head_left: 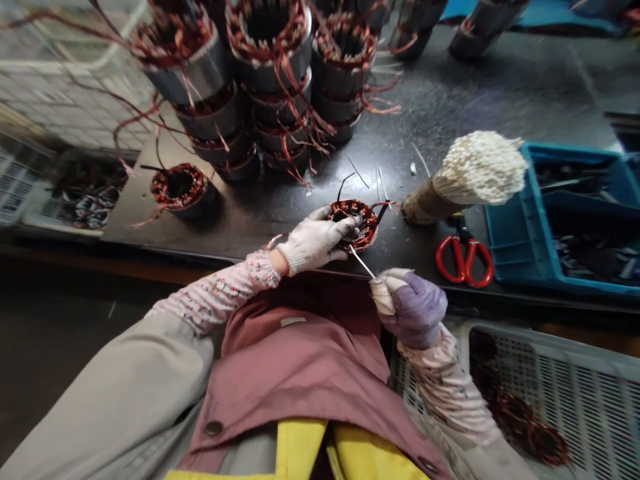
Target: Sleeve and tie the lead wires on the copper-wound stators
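Observation:
A motor stator [369, 243] with copper windings lies on the dark bench near its front edge. My left hand [316, 240], in a white glove with darkened fingertips, holds the stator, its fingers over the ring's near left side and into its opening. A thin white strand [362, 261], like a cord, runs straight from the windings to my right hand [410, 303]. That hand, in a purple and white glove, is closed around the strand's outer end in front of the bench edge. Where the strand passes into the windings is hidden.
Several stacked stators [275, 73] stand at the back left; a single stator [183, 190] sits left. To the right are a bundle of white cords [477, 170], red-handled scissors [464, 260] and a blue bin [520, 250]. A crate [575, 380] with wound parts stands below, right.

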Available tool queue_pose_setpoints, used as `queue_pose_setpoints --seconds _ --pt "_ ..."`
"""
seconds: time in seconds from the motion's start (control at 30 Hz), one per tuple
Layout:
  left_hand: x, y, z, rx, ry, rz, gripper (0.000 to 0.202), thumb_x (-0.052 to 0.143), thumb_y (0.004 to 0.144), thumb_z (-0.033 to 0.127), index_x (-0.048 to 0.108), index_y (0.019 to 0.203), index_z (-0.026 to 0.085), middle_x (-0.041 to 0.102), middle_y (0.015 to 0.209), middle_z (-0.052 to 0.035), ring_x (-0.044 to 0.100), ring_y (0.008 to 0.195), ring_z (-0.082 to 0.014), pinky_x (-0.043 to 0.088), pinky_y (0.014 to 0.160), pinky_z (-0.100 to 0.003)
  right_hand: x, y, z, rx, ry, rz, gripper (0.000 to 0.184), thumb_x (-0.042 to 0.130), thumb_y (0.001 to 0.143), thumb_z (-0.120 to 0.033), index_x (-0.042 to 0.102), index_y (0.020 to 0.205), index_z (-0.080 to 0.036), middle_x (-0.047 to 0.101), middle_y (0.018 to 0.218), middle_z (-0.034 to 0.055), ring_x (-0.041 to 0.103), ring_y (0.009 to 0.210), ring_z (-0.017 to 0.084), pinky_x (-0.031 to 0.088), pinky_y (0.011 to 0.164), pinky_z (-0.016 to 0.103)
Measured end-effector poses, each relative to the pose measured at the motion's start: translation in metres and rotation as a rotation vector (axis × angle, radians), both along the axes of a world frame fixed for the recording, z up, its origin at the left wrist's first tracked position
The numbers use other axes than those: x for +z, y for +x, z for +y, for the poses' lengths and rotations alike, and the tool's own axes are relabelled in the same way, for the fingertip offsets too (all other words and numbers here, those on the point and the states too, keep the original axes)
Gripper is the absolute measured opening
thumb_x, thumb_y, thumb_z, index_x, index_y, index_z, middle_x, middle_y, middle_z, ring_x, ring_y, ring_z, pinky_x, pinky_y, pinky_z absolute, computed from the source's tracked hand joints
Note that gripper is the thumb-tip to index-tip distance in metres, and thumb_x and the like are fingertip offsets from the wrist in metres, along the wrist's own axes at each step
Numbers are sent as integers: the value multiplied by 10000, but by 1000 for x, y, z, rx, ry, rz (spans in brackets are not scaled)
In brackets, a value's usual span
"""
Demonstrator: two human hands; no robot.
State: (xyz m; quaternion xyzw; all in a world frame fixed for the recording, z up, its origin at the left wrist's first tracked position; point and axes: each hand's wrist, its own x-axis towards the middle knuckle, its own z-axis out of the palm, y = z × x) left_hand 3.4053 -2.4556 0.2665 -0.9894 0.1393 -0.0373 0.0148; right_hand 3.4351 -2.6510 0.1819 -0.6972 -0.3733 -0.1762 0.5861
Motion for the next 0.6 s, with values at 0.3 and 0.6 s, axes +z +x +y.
queue_pose_setpoints --seconds 0.3,0.6 --pt "7 12 -15 101 192 95 518 748 784 425 627 1241 213 712 1142 -87 625 1136 -269 445 1044 -392 35 9 21 632 599 986 392 504 854 -398 275 582 -231 309 483 -73 175 322 43 169 299 205" --pt "40 3 16 -164 530 132 332 446 919 144 648 1167 233 671 1233 -122 677 871 -221 510 792 -406 -24 76 0 -411 482 465 362 519 899 -506 644 895 -166 624 746 40 531 502 108 441 487 264"
